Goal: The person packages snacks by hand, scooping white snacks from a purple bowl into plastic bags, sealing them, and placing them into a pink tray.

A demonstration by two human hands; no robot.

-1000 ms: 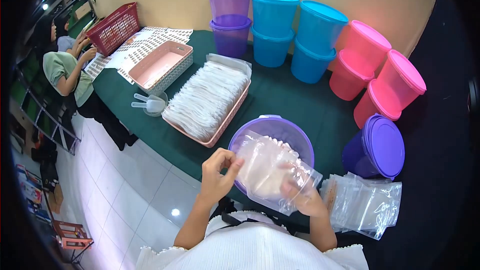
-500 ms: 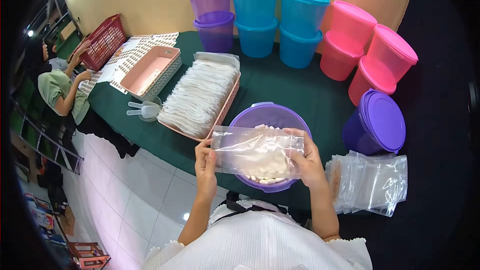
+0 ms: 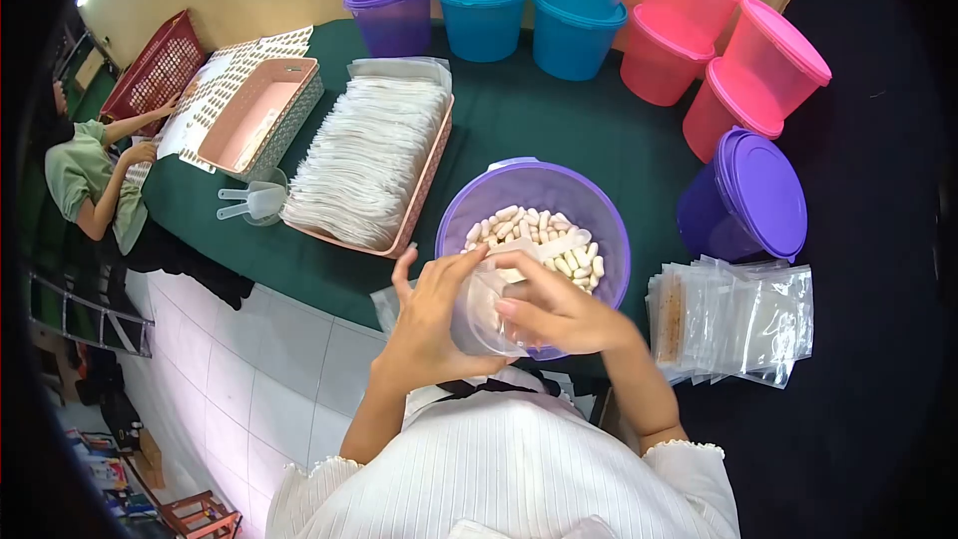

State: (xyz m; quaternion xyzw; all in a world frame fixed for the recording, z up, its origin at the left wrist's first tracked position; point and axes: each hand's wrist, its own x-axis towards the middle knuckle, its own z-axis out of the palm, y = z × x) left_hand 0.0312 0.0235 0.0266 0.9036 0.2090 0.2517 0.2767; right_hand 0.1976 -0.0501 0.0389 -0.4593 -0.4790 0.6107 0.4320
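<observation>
My left hand (image 3: 429, 314) is curled round a clear plastic bag (image 3: 482, 315), whose end sticks out to the left behind the fingers. My right hand (image 3: 564, 309) has its fingers and thumb at the mouth of the bag, which bulges apart between both hands. Just beyond and partly beneath them stands a round purple tub (image 3: 621, 255) holding many white, capsule-shaped pieces (image 3: 511, 224). A whitish scoop (image 3: 561, 245) lies on these pieces. Right of my right hand is a pile of flat clear bags (image 3: 733, 319).
A pink basket (image 3: 427, 185) packed with filled bags (image 3: 369, 155) stands left of the tub. Beyond it are scoops in a clear cup (image 3: 264, 202) and another pink basket (image 3: 249, 125). Lidded tubs (image 3: 479, 20) line the back. A co-worker (image 3: 85, 175) works at the far left.
The bag, held flat and stretched between both hands before, is now turned and opened at its mouth. My hands have come closer together. The view has shifted, showing the scoop in the tub.
</observation>
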